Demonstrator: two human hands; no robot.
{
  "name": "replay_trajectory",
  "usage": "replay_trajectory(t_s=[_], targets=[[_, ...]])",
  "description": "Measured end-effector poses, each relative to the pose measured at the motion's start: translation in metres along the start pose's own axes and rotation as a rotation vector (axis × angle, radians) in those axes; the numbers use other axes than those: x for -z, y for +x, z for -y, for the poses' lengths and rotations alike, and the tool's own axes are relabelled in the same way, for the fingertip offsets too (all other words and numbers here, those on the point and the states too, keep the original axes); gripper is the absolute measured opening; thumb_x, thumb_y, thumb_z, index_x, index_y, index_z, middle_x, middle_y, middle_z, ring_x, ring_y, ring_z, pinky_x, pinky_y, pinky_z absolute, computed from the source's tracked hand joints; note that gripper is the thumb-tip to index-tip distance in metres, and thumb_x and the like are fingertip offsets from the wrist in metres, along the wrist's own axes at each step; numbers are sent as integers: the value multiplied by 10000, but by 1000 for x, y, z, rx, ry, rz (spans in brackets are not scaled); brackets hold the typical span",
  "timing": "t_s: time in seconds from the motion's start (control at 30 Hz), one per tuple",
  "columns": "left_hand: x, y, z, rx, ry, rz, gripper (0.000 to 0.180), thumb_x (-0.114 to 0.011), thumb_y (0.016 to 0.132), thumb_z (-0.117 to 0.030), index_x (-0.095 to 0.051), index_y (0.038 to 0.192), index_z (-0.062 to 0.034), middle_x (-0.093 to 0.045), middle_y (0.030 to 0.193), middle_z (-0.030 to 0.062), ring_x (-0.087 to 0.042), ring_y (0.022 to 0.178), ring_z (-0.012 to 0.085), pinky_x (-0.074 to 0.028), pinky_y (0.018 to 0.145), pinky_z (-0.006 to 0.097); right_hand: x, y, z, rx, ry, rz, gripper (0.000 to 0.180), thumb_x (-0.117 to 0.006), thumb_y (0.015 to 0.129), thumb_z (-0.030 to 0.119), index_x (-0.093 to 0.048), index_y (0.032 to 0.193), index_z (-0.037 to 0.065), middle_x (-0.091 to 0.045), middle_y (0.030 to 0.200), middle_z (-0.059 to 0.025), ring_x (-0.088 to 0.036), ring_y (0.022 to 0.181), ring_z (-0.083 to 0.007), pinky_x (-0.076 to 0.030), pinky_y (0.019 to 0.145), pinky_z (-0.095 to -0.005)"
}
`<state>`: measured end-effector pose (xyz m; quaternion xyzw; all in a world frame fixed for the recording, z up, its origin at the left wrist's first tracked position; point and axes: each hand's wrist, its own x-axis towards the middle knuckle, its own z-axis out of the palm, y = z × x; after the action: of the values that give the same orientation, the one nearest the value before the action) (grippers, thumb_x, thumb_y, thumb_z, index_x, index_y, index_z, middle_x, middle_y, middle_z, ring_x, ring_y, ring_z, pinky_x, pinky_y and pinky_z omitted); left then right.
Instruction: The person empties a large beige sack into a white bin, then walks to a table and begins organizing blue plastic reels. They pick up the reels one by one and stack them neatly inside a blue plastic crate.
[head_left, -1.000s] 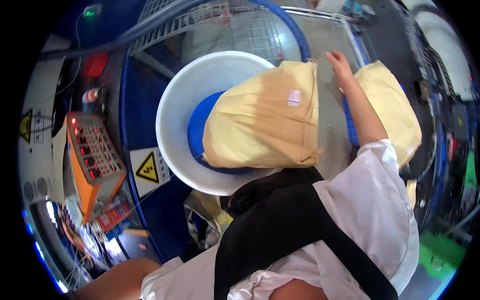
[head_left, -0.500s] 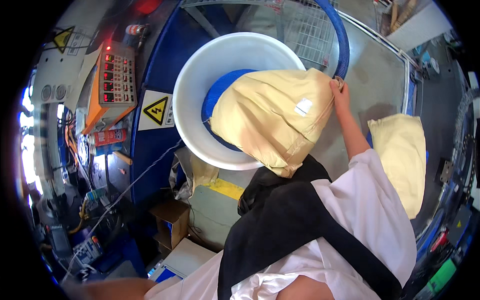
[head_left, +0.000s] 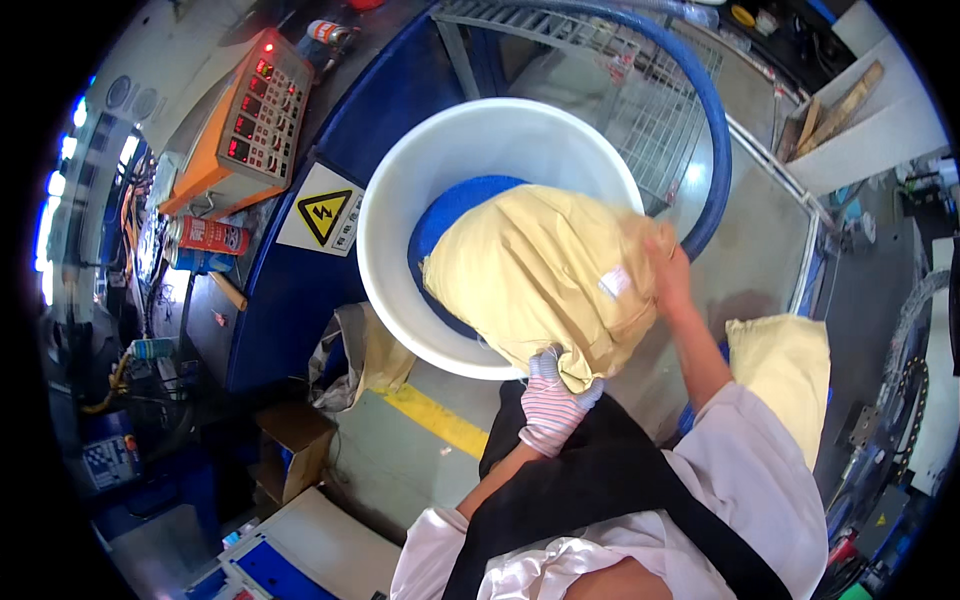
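Head view: the person is leaning over a big white tub with a blue liner or disc showing inside it, and a pale yellow cloth sack is lying across the tub's near right rim, about half in and half hanging over. The left hand, in a striped knit glove, is pinching the sack's lower corner at the rim, grip clenched on the fabric. The right hand, bare, is clutching the sack's right edge beside a small white label, grip closed on the cloth too. So the sack is at the tub but not yet settled inside; most of its bulk is sitting above the rim. A second yellow sack is lying off to the right, untouched. To the left, an orange control box with red readouts and a yellow warning sign are sitting on the blue machine frame.
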<state>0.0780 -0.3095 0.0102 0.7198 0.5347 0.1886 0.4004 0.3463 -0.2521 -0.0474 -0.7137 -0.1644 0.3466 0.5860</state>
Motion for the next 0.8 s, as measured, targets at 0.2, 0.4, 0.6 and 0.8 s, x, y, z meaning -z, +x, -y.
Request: replay_trajectory(t_s=[0.2,0.4,0.6,0.8], targets=[[20,13,54,443,-998,-249,360,-722,837,-191,-564,1077,27,-606,768,55,-547,657,203,-485,723,347,-35,-74,15,-15,23,67,372,-658,892,182,-599,1203,-14,-666,1076,-82,-615,948,-136,-483,836,-287],[139,40,63,313,-1590,-401,364,-599,868,-175,-554,1177,11,-620,1092,118,-610,978,224,-490,887,372,-54,-122,64,-83,-311,206,335,-679,864,172,-636,1120,-39,-693,950,-74,-624,851,-127,-494,779,-287],[242,85,55,128,-1296,-603,340,-580,883,-184,-559,1194,-47,-627,1112,118,-618,1020,259,-507,901,406,-76,-181,210,-32,-204,528,355,-690,861,204,-637,1111,-42,-688,993,-60,-609,885,-104,-491,800,-273],[286,153,-5,86,-1582,-391,355,-637,819,-233,-550,1104,-40,-646,1014,120,-643,932,262,-520,879,405,-93,-136,257,-27,166,350,375,-626,906,214,-576,1182,-35,-653,1059,-65,-622,934,-127,-493,833,-277]])
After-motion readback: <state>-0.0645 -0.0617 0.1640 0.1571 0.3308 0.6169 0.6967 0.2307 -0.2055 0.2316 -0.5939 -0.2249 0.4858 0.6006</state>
